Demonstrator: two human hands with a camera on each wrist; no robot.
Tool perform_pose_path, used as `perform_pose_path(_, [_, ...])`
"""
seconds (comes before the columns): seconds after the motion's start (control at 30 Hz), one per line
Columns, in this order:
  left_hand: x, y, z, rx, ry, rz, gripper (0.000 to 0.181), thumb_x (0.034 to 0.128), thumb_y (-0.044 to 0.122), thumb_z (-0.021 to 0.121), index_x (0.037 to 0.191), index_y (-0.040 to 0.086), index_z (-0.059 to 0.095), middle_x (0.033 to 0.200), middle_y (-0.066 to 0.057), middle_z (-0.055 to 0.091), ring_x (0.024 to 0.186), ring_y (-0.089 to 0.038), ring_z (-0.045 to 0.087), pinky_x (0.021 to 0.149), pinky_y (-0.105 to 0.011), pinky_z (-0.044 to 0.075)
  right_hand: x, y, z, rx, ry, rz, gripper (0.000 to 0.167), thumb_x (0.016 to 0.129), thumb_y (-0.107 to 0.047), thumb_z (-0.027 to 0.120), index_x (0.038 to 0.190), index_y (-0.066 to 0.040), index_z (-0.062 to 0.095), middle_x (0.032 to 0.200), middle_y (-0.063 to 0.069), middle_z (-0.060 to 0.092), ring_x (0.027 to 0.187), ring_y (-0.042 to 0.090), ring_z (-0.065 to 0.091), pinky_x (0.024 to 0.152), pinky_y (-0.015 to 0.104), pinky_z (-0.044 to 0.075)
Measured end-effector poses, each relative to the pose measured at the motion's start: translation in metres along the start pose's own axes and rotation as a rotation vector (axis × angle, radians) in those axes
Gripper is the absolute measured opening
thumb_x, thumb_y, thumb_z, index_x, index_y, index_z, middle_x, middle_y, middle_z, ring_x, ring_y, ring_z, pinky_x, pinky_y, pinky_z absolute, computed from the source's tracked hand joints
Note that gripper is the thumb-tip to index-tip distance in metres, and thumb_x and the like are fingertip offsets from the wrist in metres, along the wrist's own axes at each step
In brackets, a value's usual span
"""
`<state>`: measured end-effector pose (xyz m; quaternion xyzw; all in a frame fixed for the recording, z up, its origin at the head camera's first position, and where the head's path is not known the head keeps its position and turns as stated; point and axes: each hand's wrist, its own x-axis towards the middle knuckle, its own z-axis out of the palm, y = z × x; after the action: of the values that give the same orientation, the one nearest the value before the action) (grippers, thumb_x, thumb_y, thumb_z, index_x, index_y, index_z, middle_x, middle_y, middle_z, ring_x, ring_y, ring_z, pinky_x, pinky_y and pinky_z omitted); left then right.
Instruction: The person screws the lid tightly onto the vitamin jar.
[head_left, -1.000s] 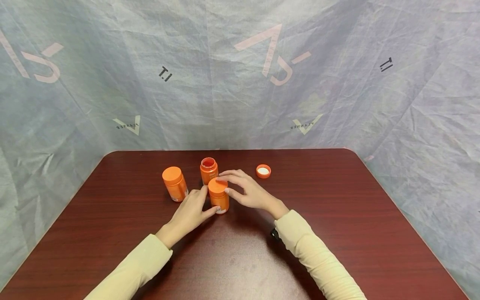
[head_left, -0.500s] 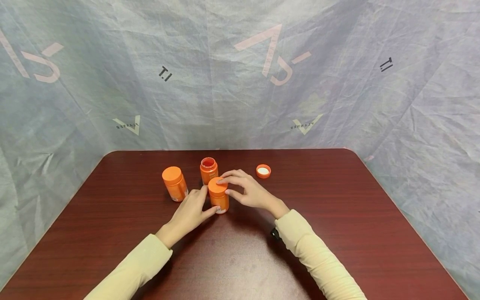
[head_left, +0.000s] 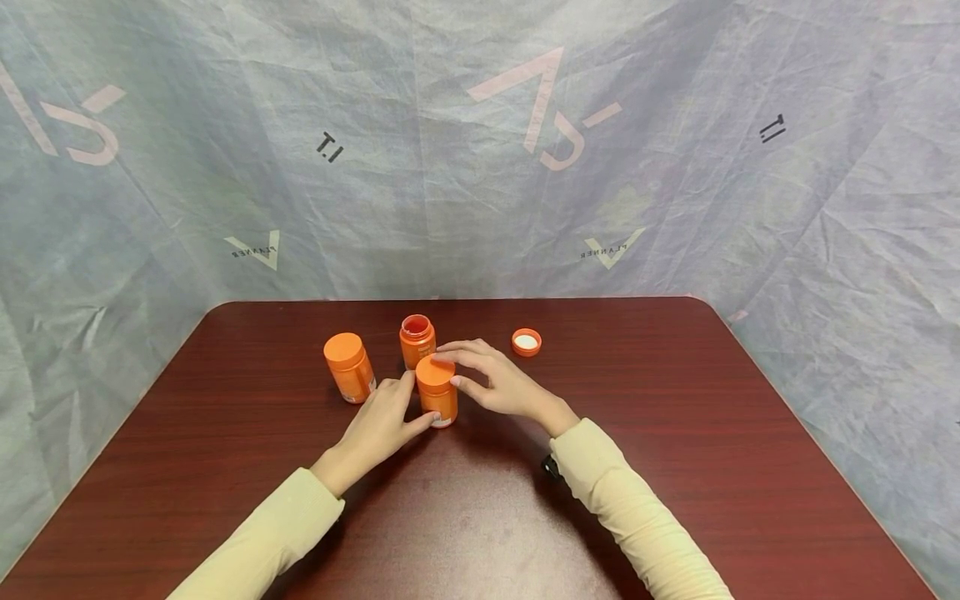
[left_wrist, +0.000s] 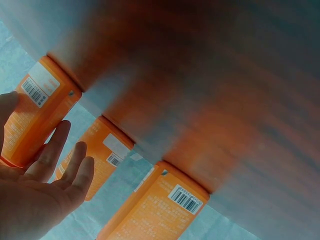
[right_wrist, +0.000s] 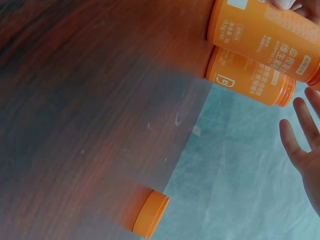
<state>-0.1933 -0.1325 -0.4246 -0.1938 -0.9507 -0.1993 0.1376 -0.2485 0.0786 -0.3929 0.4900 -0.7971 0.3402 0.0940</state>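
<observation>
A capped orange bottle stands upright between the two hands in the head view. The left hand holds its lower part, thumb in front and fingers round the far left side; the left wrist view shows that hand around the bottle. Fingers of the right hand lie on the orange cap's top and right edge. In the right wrist view the right hand shows some fingers spread beside the bottle. Directly behind stands an uncapped orange bottle, partly hidden.
Another capped orange bottle stands to the left. An orange cap lies with its white inside up at the back right of the dark red table. A grey printed cloth hangs behind the table.
The right hand's fingers have shifted slightly on the cap. The left hand and the bottles look unmoved.
</observation>
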Motion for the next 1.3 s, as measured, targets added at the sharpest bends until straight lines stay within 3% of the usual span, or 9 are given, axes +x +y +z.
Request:
perform_pose_path(0.23, [0.0001,0.0011,-0.0009,0.004,0.002,0.006,0.049,0.0781,0.04,0.07,0.107,0.006,0.049,0.082,-0.008,0.062,0.086,-0.025,0.057,0.071,-0.038,0.048,0.0007,0.0003,0.0008,0.015,-0.023,-0.036,0.035,0.09,-0.012,0.056,0.125,-0.012,0.056,0.128,0.007,0.054,0.116,0.017,0.047,0.101,0.035,0.034])
perform_pose_path(0.6, [-0.0004,0.0007,-0.0011,0.001,0.003,0.004,0.051,0.0792,0.039,0.069,0.112,0.006,0.048,0.081,-0.007,0.061,0.085,-0.024,0.057,0.069,-0.036,0.047,0.0007,-0.0017,0.0008,-0.015,0.021,0.027,0.033,0.085,-0.024,0.065,0.115,-0.014,0.06,0.112,0.002,0.054,0.107,0.014,0.049,0.095,0.034,0.04])
perform_pose_path(0.8, [-0.0004,0.0003,-0.0009,-0.002,0.002,0.005,0.052,0.0791,0.039,0.069,0.114,0.006,0.048,0.084,-0.008,0.062,0.085,-0.024,0.057,0.071,-0.037,0.047,0.0002,-0.0019,0.0004,-0.003,0.016,0.053,0.035,0.087,-0.026,0.062,0.12,-0.014,0.057,0.117,0.001,0.053,0.111,0.013,0.047,0.097,0.034,0.039])
perform_pose_path(1.03, [-0.0005,0.0002,-0.0008,-0.002,0.001,0.001,0.051,0.0785,0.04,0.069,0.11,0.006,0.048,0.084,-0.008,0.062,0.087,-0.025,0.057,0.072,-0.038,0.048,0.0008,-0.0017,0.0007,0.019,-0.019,-0.007,0.035,0.091,-0.015,0.054,0.126,-0.014,0.055,0.129,0.004,0.052,0.116,0.014,0.045,0.1,0.035,0.035])
perform_pose_path(1.3, [-0.0005,0.0007,-0.0007,-0.005,-0.004,-0.001,0.054,0.0789,0.039,0.069,0.116,0.005,0.047,0.086,-0.008,0.063,0.087,-0.024,0.057,0.071,-0.037,0.047,0.0001,-0.0009,0.0016,0.002,-0.007,0.018,0.032,0.089,-0.019,0.058,0.12,-0.015,0.058,0.12,0.001,0.055,0.111,0.012,0.047,0.097,0.033,0.038])
